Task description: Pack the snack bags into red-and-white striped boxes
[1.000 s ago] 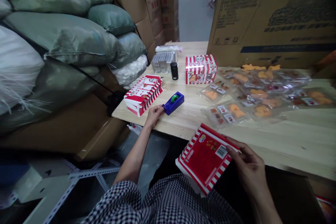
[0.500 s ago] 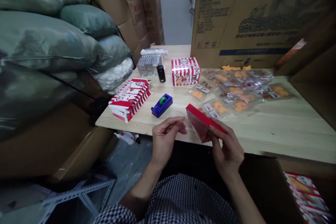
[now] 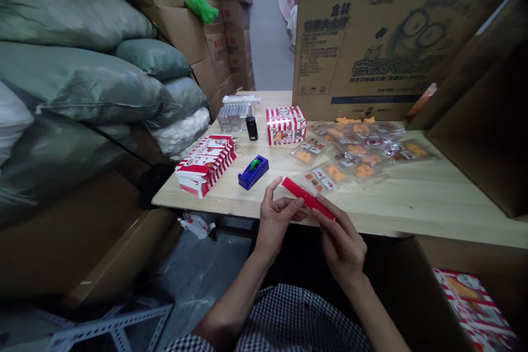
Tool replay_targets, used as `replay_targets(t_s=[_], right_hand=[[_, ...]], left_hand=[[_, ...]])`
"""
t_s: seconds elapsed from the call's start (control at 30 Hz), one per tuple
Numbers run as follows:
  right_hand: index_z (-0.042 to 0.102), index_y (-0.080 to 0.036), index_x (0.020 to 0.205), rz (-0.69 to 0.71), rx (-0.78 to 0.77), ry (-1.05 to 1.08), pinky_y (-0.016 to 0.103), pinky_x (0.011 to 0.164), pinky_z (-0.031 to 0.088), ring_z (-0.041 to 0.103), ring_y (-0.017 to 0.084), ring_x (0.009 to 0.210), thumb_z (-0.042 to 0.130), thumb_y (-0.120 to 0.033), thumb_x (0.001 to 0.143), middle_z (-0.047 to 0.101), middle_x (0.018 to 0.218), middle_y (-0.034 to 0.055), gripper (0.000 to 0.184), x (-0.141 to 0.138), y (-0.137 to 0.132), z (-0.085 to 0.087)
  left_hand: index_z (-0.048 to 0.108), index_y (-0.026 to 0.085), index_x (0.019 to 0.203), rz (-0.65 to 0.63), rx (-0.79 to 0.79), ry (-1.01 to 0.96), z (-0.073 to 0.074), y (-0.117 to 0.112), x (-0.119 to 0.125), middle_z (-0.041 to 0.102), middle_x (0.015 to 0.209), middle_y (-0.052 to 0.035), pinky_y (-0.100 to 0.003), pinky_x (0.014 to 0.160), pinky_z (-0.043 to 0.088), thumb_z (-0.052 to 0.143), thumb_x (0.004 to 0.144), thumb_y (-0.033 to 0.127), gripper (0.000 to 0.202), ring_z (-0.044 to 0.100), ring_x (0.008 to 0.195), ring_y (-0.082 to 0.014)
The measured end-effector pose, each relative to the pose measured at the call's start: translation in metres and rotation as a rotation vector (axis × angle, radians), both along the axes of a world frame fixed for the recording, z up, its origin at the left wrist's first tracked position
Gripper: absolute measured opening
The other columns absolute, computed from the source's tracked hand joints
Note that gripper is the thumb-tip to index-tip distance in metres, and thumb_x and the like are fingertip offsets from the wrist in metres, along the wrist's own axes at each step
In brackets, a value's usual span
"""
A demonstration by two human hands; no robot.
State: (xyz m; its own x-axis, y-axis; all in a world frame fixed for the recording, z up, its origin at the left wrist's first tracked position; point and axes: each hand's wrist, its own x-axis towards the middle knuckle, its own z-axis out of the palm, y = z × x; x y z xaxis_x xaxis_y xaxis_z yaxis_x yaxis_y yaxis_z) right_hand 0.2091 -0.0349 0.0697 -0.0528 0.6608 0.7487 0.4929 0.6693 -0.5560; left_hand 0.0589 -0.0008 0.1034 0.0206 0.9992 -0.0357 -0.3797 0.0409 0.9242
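Note:
A small red carton (image 3: 307, 197), its narrow red side turned up, is held over the front edge of the table. My right hand (image 3: 343, 239) grips its right end between thumb and fingers. At the carton's left part is my left hand (image 3: 277, 220), thumb against it and other fingers curled by its lower side, index finger raised. Just beyond lie clear packets (image 3: 330, 175) with orange pieces and small cards. A blue tape dispenser (image 3: 253, 172) with green tape stands left of the carton. The carton's lower faces are mostly hidden.
Flattened red-and-white striped cartons (image 3: 206, 162) are stacked at the left, and a made-up striped box (image 3: 286, 125) stands behind. Near it are a black bottle (image 3: 251, 128) and a clear plastic case (image 3: 236, 115). A big cardboard box (image 3: 358, 38) rises at the back; full sacks (image 3: 94, 82) crowd the left.
My left hand has moved right and up to meet the carton. The right hand has turned the carton, so its narrow red side now faces up. The head view has shifted.

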Motion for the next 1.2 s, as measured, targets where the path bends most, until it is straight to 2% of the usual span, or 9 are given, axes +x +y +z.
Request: replay_targets(t_s=[0.13,0.3,0.4,0.5,0.57,0.63,0.77,1.0,1.2], right_hand=[[0.065,-0.029,0.128,0.019,-0.056,0.032,0.044,0.104,0.052,0.059,0.026,0.126,0.053,0.001,0.09,0.059,0.139,0.0088,0.05,-0.002,-0.012,0.014],[0.068,-0.028,0.12,-0.027,-0.077,0.126,0.043,0.102,0.051,0.061,0.024,0.121,0.056,-0.001,0.09,0.064,0.132,0.0077,0.042,-0.013,-0.016,0.027],[0.071,-0.028,0.114,-0.073,-0.114,0.243,0.043,0.102,0.05,0.062,0.024,0.119,0.059,-0.006,0.091,0.065,0.129,0.0076,0.034,-0.016,-0.012,0.029],[0.072,-0.026,0.109,-0.034,-0.256,0.333,0.043,0.102,0.048,0.062,0.025,0.119,0.062,-0.013,0.092,0.067,0.126,0.0082,0.025,-0.011,-0.008,0.033],[0.073,-0.026,0.107,0.039,-0.38,0.378,0.041,0.1,0.049,0.062,0.025,0.119,0.063,-0.017,0.092,0.068,0.124,0.0085,0.02,-0.005,-0.007,0.036],[0.073,-0.026,0.106,0.116,-0.47,0.412,0.039,0.098,0.05,0.063,0.024,0.117,0.064,-0.02,0.092,0.068,0.123,0.0085,0.018,-0.001,-0.007,0.038],[0.074,-0.026,0.105,0.193,-0.539,0.419,0.036,0.095,0.052,0.063,0.023,0.117,0.065,-0.023,0.092,0.068,0.123,0.0083,0.016,-0.001,-0.012,0.039],[0.076,-0.023,0.102,0.165,-0.621,0.485,0.032,0.088,0.056,0.067,0.022,0.108,0.07,-0.028,0.089,0.072,0.119,0.0082,0.016,-0.014,-0.024,0.033],[0.078,-0.021,0.098,0.176,-0.766,0.66,0.03,0.081,0.058,0.072,0.019,0.09,0.079,-0.031,0.08,0.074,0.117,0.0083,0.021,-0.017,-0.012,0.012]], left_hand=[[0.046,0.027,0.138,0.163,0.11,0.24,0.001,0.001,-0.006,0.059,0.077,0.0047,-0.019,0.063,0.043,0.085,0.071,0.036,0.078,0.053,0.064,-0.0083],[0.045,0.029,0.137,0.176,0.176,0.31,-0.012,0.006,-0.006,0.049,0.09,0.0028,-0.021,0.066,0.044,0.082,0.073,0.042,0.075,0.049,0.069,-0.0093],[0.041,0.03,0.141,0.229,0.243,0.389,-0.019,0.006,-0.012,0.052,0.109,-0.0036,-0.027,0.08,0.049,0.078,0.076,0.047,0.077,0.056,0.092,-0.0159],[0.048,0.03,0.138,0.286,0.445,0.575,-0.008,0.008,-0.032,0.05,0.132,-0.0092,-0.04,0.101,0.044,0.082,0.072,0.044,0.075,0.05,0.121,-0.0248],[0.06,0.03,0.128,0.213,0.631,0.696,0.01,0.013,-0.049,0.052,0.138,-0.0087,-0.047,0.112,0.034,0.082,0.074,0.038,0.059,0.044,0.131,-0.0272],[0.072,0.03,0.112,0.012,0.773,0.763,0.027,0.021,-0.061,0.062,0.13,-0.0062,-0.049,0.115,0.029,0.077,0.08,0.033,0.033,0.046,0.131,-0.0264],[0.078,0.028,0.094,-0.262,0.857,0.74,0.038,0.036,-0.066,0.076,0.102,-0.0032,-0.05,0.111,0.035,0.072,0.085,0.025,0.012,0.056,0.119,-0.0242],[0.078,0.032,0.099,-0.335,0.696,0.624,0.015,0.015,-0.072,0.078,0.101,-0.0043,-0.052,0.11,0.037,0.074,0.081,0.021,0.021,0.061,0.118,-0.0268],[0.072,0.03,0.115,-0.247,0.639,0.661,-0.025,0.019,-0.075,0.072,0.119,-0.0067,-0.05,0.112,0.036,0.078,0.078,0.028,0.038,0.051,0.129,-0.0273]])
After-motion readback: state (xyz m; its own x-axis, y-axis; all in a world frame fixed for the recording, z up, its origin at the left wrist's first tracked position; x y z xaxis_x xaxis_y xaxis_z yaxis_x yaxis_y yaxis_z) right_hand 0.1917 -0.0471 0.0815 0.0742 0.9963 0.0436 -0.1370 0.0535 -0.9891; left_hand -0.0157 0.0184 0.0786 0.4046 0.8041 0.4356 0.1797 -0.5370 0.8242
